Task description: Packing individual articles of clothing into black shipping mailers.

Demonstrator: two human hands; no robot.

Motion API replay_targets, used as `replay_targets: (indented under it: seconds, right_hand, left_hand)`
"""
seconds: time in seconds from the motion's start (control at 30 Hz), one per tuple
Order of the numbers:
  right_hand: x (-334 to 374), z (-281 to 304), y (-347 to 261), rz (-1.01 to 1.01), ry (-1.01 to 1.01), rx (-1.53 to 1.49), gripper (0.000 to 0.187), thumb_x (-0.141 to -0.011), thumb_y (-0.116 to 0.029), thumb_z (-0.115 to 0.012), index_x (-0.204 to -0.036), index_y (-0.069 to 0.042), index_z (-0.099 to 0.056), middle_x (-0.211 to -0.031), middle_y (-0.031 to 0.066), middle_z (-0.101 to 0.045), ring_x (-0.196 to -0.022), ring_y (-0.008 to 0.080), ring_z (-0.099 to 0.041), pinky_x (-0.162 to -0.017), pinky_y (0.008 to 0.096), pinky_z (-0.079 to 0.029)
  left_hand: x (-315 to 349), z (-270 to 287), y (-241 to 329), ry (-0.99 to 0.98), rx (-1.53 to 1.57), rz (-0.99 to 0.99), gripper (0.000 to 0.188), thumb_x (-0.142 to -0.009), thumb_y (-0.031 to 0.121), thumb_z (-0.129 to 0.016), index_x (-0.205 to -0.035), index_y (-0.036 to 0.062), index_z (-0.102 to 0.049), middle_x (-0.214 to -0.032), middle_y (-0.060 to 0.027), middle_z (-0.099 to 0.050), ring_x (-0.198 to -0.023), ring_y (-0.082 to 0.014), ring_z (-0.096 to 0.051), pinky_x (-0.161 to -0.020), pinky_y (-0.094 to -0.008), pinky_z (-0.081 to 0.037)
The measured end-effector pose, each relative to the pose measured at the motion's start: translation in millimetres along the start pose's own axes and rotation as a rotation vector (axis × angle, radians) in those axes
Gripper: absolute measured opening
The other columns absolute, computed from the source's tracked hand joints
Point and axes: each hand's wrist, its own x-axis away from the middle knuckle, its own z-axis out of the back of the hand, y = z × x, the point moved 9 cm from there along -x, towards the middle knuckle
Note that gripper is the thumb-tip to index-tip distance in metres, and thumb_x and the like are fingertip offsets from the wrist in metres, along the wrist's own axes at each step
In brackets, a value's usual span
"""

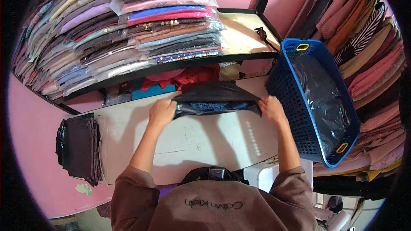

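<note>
The black plastic bag [214, 90] is stretched between two bare hands over the far half of the white table [171, 141], in front of the shelf. The left hand [162, 111] is closed in a fist around the bag's left end, and the right hand [272, 109] grips its right end the same way. Whether the bag touches the tabletop cannot be told.

Between the forearms a broad stretch of tabletop runs toward the wearer's body, with more white surface to the left, as far as a stack of dark flat bags [79, 149] at the table's left end. The far edge passes just behind the bag, beneath the black-framed shelf [239, 34].

Just beyond the right hand, a blue plastic basket [295, 115] limits movement on that side; glossy black plastic [319, 98] lies inside it. Under the shelf, red cloth [197, 75] and turquoise cloth [154, 92] lie close behind the bag. Piles of folded garments in clear sleeves [171, 21] crowd the shelf, and hanging clothes [359, 55] line the right.

The bag's upper part is matte; a shiny band with blue patterning shows along its near side.
</note>
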Motion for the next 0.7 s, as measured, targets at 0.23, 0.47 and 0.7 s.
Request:
replay_targets:
  seconds: [0.23, 0.47, 0.7]
  right_hand:
    - [115.0, -135.6, 43.2, -0.093, -0.014, 0.017, 0.017, -0.078, -0.022, -0.051, -0.08, -0.006, -0.058, -0.072, 0.0193, -0.059, -0.069, 0.0397, -0.058, -0.061, 0.0476, -0.048]
    - [174.4, -179.8, 40.7, -0.211, 0.22, -0.105, 0.012, -0.072, -0.01, -0.056, -0.083, -0.004, -0.055, -0.079, 0.0137, -0.056, -0.075, 0.0348, -0.056, -0.065, 0.0439, -0.047]
    - [192.4, -177.4, 38.3, -0.186, 0.262, -0.018, 0.009, -0.073, -0.012, -0.06, -0.077, -0.006, -0.055, -0.075, 0.0105, -0.055, -0.069, 0.0312, -0.057, -0.059, 0.0403, -0.046]
  left_hand:
    - [109.6, -114.1, -52.7, -0.127, -0.05, -0.1, 0.024, -0.079, 0.024, -0.048, -0.081, 0.0028, -0.059, -0.079, -0.0178, -0.06, -0.075, -0.0362, -0.059, -0.066, -0.0472, -0.046]
    - [142.7, -144.6, -92.7, -0.11, -0.019, -0.125, 0.018, -0.075, 0.021, -0.055, -0.073, 0.0027, -0.057, -0.076, -0.0132, -0.06, -0.074, -0.0335, -0.058, -0.062, -0.0422, -0.048]
    - [155.5, -141.1, -95.3, -0.018, -0.118, -0.352, 0.017, -0.068, 0.022, -0.062, -0.063, 0.0071, -0.055, -0.069, -0.0075, -0.058, -0.065, -0.0258, -0.058, -0.055, -0.0386, -0.046]
